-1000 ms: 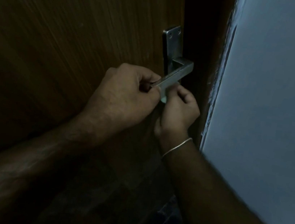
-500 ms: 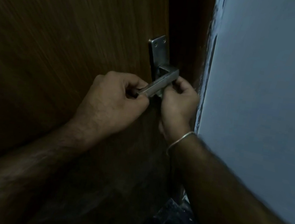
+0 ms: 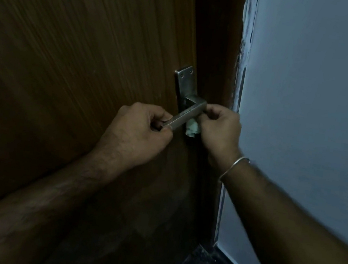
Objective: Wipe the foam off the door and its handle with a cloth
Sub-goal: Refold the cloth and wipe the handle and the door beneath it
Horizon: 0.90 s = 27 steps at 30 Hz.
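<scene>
Head view, the only one. Mid-wipe on the lever, by the look of it: no foam to be made out on the metal handle or on the dim brown door, though poor light could hide a thin film. Probably well along on the lever's top face; the underside, the backplate above it and the wide door panel likely still to be gone over.

Handle mounted close to the door's right edge, slanting down toward the left. Left hand curled round the lever's free end, thumb and fingers pinching it steady. Right hand closed at the lever's pivot end, fingers bunched round a pale cloth; only a small wad showing, just under the lever and touching it, the rest hidden in the fist. Thin bangle on the right wrist. Grey-blue wall just right of the door edge.

No containers visible anywhere.
</scene>
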### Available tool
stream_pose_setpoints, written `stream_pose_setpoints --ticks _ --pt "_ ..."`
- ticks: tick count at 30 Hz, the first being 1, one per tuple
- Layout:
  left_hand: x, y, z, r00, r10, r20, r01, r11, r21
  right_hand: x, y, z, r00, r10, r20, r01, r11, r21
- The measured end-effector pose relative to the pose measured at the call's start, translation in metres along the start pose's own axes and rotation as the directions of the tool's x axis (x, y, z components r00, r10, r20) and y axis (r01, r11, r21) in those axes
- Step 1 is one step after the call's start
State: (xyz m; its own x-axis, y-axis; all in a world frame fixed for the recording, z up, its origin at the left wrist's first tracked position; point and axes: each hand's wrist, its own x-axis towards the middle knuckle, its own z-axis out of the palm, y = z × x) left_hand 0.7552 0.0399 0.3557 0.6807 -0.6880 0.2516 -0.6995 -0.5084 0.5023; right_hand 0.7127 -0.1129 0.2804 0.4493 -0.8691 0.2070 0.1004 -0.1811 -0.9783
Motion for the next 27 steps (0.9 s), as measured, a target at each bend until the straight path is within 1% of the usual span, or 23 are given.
stream_pose_setpoints --ticks 2,3,4,5,6,7,8,9,10,11,13,14,15,17,19,21,22,25,26,27 --pt "0.001 -0.001 0.001 1.000 -0.007 -0.014 0.007 1.000 -0.008 0.001 -0.012 -0.015 0.996 -0.082 -0.031 0.080 0.995 -0.065" --pt "0.001 -0.002 0.001 1.000 -0.014 -0.019 0.013 1.000 -0.018 0.000 -0.020 -0.021 0.984 -0.168 -0.055 0.161 0.981 -0.105" --pt "0.002 -0.003 0.002 1.000 -0.022 -0.022 0.022 0.999 -0.029 -0.001 -0.031 -0.025 0.957 -0.289 -0.038 0.277 0.943 -0.182" --pt "0.002 -0.005 0.003 0.999 -0.030 -0.022 0.029 0.999 -0.037 0.001 -0.042 -0.028 0.912 -0.410 0.034 0.402 0.870 -0.285" --pt "0.003 -0.005 0.004 0.999 -0.036 -0.019 0.035 0.999 -0.041 0.006 -0.054 -0.028 0.864 -0.481 0.148 0.498 0.777 -0.385" --pt "0.003 -0.005 0.004 0.999 -0.042 -0.018 0.041 0.998 -0.042 0.012 -0.066 -0.027 0.846 -0.462 0.266 0.532 0.698 -0.479" --pt "0.003 -0.005 0.004 0.999 -0.046 -0.021 0.045 0.998 -0.041 0.017 -0.076 -0.023 0.855 -0.381 0.352 0.519 0.646 -0.560" --pt "0.004 -0.004 0.004 0.999 -0.048 -0.024 0.047 0.998 -0.037 0.020 -0.081 -0.020 0.864 -0.306 0.400 0.500 0.611 -0.614" --pt "0.004 -0.004 0.004 0.998 -0.051 -0.022 0.051 0.998 -0.031 0.019 -0.084 -0.016 0.859 -0.263 0.439 0.504 0.581 -0.639" --pt "0.004 -0.003 0.003 0.998 -0.054 -0.017 0.054 0.998 -0.025 0.014 -0.086 -0.013 0.833 -0.248 0.495 0.542 0.547 -0.638" --pt "0.003 -0.002 0.002 0.999 -0.054 -0.010 0.054 0.998 -0.020 0.007 -0.087 -0.010 0.738 -0.196 0.646 0.652 0.454 -0.607" --pt "0.003 0.000 0.002 0.999 -0.053 -0.013 0.053 0.999 -0.011 0.007 -0.089 -0.013 0.696 -0.174 0.696 0.694 0.408 -0.593" --pt "0.002 0.001 0.003 0.998 -0.055 -0.018 0.055 0.998 0.001 0.010 -0.092 -0.016 0.681 -0.177 0.711 0.712 0.387 -0.586" --pt "0.003 0.000 0.004 0.998 -0.064 -0.028 0.064 0.998 -0.002 0.020 -0.095 -0.023 0.714 -0.223 0.664 0.687 0.403 -0.604" --pt "0.002 -0.001 0.004 0.998 -0.050 -0.031 0.050 0.999 -0.011 0.022 -0.094 -0.026 0.719 -0.272 0.640 0.691 0.381 -0.615" --pt "0.000 -0.001 0.003 0.999 -0.035 -0.023 0.036 0.999 0.000 0.020 -0.089 -0.027 0.681 -0.259 0.685 0.726 0.358 -0.587" --pt "0.000 0.000 0.003 0.999 -0.035 -0.022 0.035 0.999 0.006 0.018 -0.088 -0.025 0.676 -0.269 0.686 0.730 0.371 -0.574" --pt "0.000 0.001 0.003 0.999 -0.031 -0.039 0.032 0.999 0.004 0.021 -0.083 -0.021 0.752 -0.342 0.564 0.659 0.433 -0.615" --pt "0.000 0.002 0.002 0.998 -0.035 -0.043 0.035 0.999 0.005 0.022 -0.081 -0.021 0.747 -0.362 0.558 0.664 0.434 -0.608" --pt "0.000 0.002 0.003 0.998 -0.037 -0.042 0.038 0.999 0.004 0.021 -0.081 -0.022 0.715 -0.387 0.583 0.699 0.417 -0.581"
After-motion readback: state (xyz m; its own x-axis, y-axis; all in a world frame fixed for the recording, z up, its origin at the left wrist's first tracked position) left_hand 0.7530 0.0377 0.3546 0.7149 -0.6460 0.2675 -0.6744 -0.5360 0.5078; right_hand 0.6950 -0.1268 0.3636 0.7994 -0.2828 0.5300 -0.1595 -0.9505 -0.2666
